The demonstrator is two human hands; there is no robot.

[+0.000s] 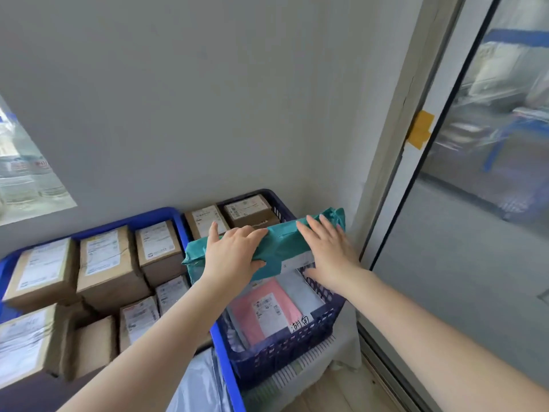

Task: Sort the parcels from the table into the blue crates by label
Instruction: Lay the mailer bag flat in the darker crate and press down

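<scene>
Green parcel (276,248) held over dark crate (323,319), above pink parcel (261,315). Gripped by left hand (234,257), fingers curled over top edge. Right hand (328,251) pressed flat against it, fingers straight.

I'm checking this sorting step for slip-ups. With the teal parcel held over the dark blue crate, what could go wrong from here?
1. The teal plastic mailer parcel is gripped only by the left hand; the right hand lies flat on it, so it may tip out.
2. It overhangs the dark blue lattice crate toward the bright blue crate of brown cardboard boxes, so it might land there.
</scene>
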